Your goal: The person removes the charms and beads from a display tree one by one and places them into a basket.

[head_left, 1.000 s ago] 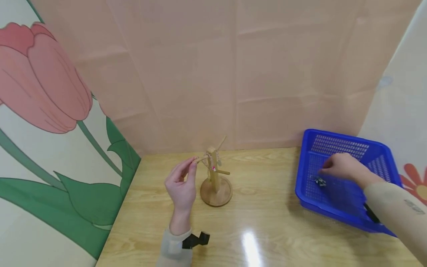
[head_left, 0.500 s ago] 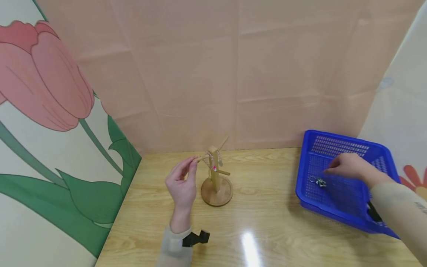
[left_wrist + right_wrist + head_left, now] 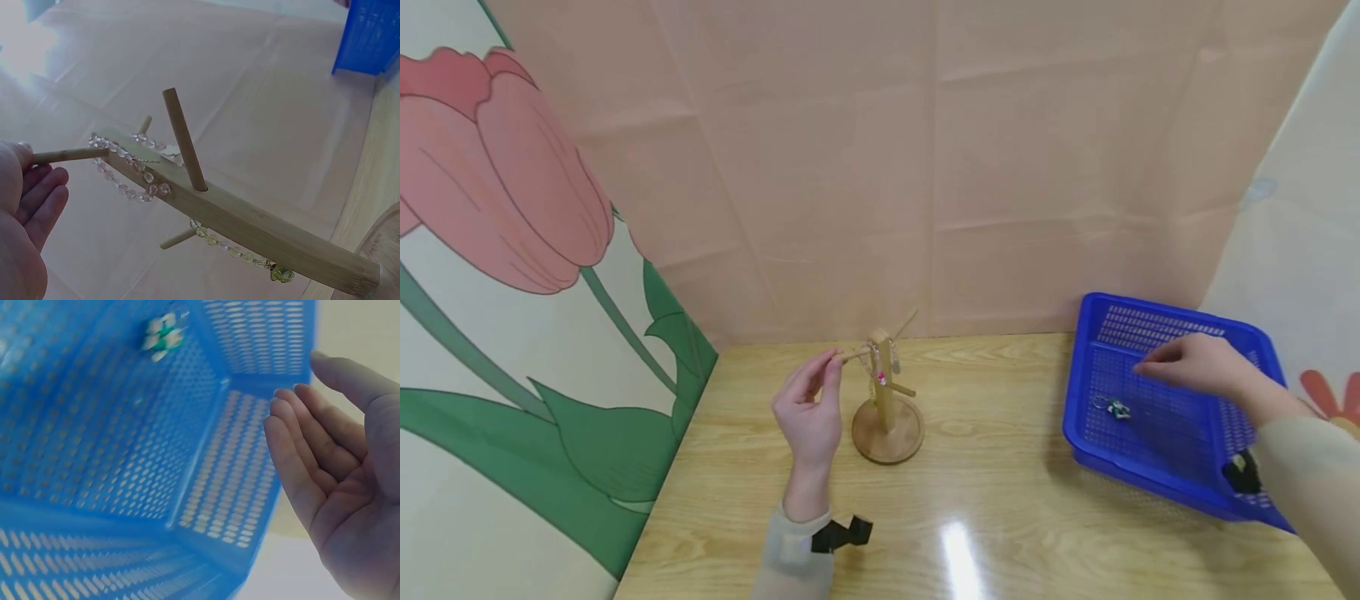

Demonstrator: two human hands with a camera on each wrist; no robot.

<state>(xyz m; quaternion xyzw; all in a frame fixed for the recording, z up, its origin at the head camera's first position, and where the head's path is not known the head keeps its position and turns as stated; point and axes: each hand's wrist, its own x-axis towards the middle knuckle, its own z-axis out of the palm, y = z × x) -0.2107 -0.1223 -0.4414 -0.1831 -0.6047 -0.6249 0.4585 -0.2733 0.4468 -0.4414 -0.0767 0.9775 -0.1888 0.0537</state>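
Note:
My left hand (image 3: 808, 412) pinches the end of a peg on a wooden stand (image 3: 886, 408) with a round base. In the left wrist view, bracelets of clear pinkish beads (image 3: 122, 184) hang at the stand's top pegs. A yellow-green beaded bracelet (image 3: 234, 251) hangs from a lower peg. My right hand (image 3: 1198, 367) hovers over a blue basket (image 3: 1071, 433), fingers loosely bent and holding nothing. Lying in the basket, to the left of that hand, is a keychain (image 3: 1118, 409) with a ring and a green-and-white charm; it looks blurred in the right wrist view.
The stand and basket are on a light wooden table (image 3: 985, 467), the basket at the right. A pinkish cloth backdrop (image 3: 925, 167) rises behind the table. Flower-printed panels (image 3: 497, 333) flank it on both sides.
My right hand has moved slightly right and up, away from the keychain, whose ring now shows more. The left hand keeps its pinch on the peg, practically still.

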